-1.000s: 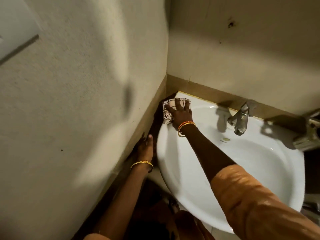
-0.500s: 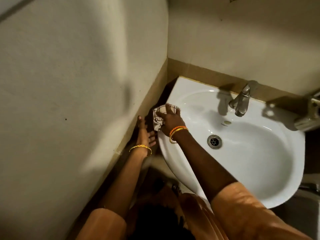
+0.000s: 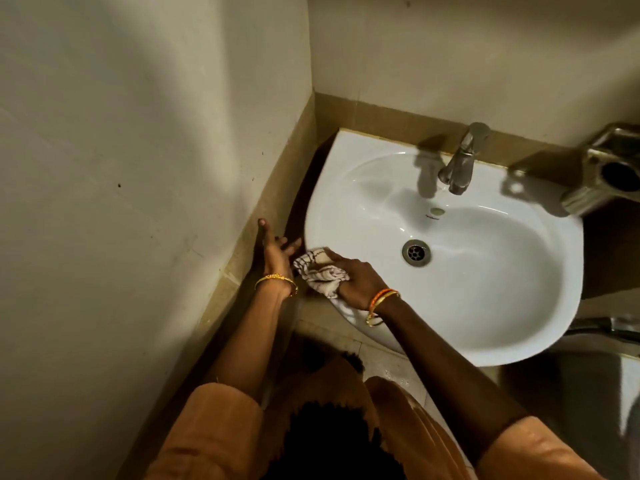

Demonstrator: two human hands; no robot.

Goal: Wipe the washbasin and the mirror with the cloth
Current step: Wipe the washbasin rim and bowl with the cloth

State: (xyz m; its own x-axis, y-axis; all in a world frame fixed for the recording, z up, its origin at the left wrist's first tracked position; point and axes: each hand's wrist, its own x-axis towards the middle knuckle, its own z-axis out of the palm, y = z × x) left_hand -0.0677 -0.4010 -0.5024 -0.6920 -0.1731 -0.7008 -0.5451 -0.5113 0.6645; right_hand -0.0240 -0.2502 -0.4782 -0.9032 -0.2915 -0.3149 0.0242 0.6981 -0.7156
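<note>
The white washbasin (image 3: pixel 485 306) hangs in the corner, with a drain (image 3: pixel 416 252) in its bowl and a metal tap (image 3: pixel 462 161) at the back. My right hand (image 3: pixel 356 280) presses a crumpled white checked cloth (image 3: pixel 320 270) onto the basin's near left rim. My left hand (image 3: pixel 275 254) has its fingers spread against the wall, just left of the rim and the cloth. The mirror is out of view.
A plastered wall (image 3: pixel 138 168) runs close along the left, with a tan tiled band (image 3: pixel 277 188) below it. A metal fitting (image 3: pixel 609 168) juts out at the right of the basin. The floor (image 3: pixel 346 337) shows below the rim.
My right hand has dragged the cloth from the basin's back left corner along the left rim towards me. The left hand stays by the wall. The camera has tilted down.
</note>
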